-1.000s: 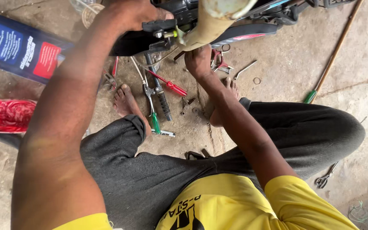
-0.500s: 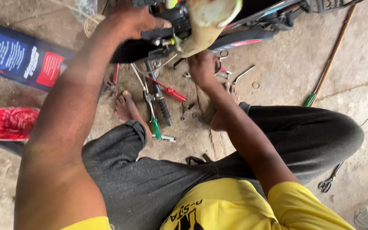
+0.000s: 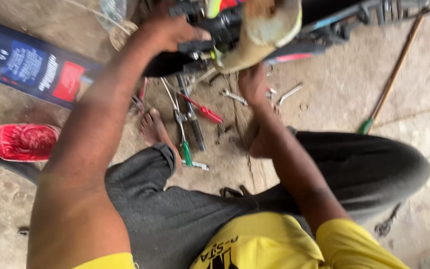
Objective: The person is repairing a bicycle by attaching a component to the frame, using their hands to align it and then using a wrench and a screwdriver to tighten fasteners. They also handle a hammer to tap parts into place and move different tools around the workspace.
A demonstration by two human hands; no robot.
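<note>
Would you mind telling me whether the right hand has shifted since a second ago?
No. The right hand stays beneath the tan cloth, just above the wrenches on the floor; only the camera view has drifted.

The person wears a yellow shirt (image 3: 269,244) with short sleeves; one sleeve (image 3: 359,244) ends above the right elbow, the other sleeve edge (image 3: 108,261) shows at the near left. Black print (image 3: 220,256) marks the shirt front near the bottom edge. The trousers (image 3: 190,214) are dark grey, of a coarse weave, with a rolled cuff (image 3: 162,152) at the left ankle. The foot (image 3: 153,129) beyond that cuff is bare. Both forearms are bare, and the left hand (image 3: 172,32) and right hand (image 3: 254,82) wear no gloves, rings or watch.
</note>
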